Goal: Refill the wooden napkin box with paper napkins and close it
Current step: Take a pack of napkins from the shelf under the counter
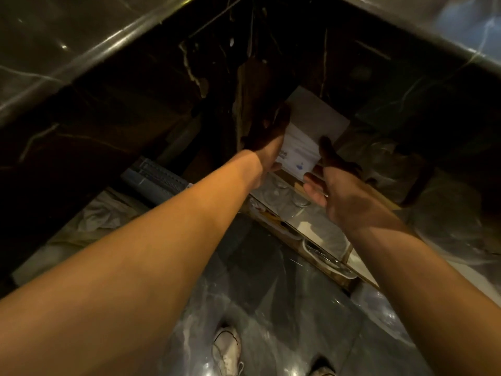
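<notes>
Arms reach forward from the head camera into a dim recess under a dark marble table. A white pack of napkins, with a small blue mark on its wrapper, sits deep in that recess between the two hands. The left hand lies against the pack's left side, its grip closed around that edge. The right hand is spread wide just beside the pack's lower right corner, thumb up near the wrapper; contact cannot be told. Below the hands a shelf carries glasses. White shoes stand on the glossy floor.
</notes>
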A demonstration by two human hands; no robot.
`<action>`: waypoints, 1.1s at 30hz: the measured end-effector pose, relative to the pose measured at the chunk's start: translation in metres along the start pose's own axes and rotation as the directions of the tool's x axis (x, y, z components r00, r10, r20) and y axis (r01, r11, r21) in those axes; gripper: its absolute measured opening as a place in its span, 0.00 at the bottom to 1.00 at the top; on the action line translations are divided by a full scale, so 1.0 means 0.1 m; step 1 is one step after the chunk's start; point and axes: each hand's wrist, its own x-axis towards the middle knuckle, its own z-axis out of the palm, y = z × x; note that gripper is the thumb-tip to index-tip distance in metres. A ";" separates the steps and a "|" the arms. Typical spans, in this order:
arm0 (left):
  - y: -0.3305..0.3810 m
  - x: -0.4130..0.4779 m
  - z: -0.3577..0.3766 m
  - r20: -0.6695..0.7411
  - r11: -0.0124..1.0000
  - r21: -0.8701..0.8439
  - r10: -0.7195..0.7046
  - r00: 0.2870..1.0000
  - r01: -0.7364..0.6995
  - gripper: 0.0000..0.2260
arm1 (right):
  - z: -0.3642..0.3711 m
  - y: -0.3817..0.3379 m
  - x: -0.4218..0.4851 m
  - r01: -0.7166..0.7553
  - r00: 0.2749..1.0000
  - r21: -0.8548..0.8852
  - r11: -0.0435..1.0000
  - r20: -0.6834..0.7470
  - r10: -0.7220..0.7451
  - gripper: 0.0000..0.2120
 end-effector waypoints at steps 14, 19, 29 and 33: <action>-0.37 -0.66 -0.26 0.139 0.858 -0.471 -0.156 0.978 0.204 0.08 | -0.40 0.42 -0.51 -0.100 0.994 -0.038 0.994 0.040 0.102 0.15; -0.59 -1.37 -0.51 0.247 0.842 -0.352 -0.337 0.909 0.408 0.07 | -0.78 0.57 -1.22 -0.191 0.976 -0.142 0.971 0.078 0.203 0.18; -0.30 -3.22 -0.30 0.249 0.852 -0.112 -0.475 0.844 0.512 0.19 | -1.77 0.15 -3.18 -0.334 0.928 -0.161 0.929 0.116 0.354 0.12; 0.06 -3.62 0.06 0.343 0.900 0.075 -0.427 0.837 0.428 0.14 | -2.24 -0.10 -3.63 -0.317 0.945 -0.068 0.946 0.061 0.321 0.11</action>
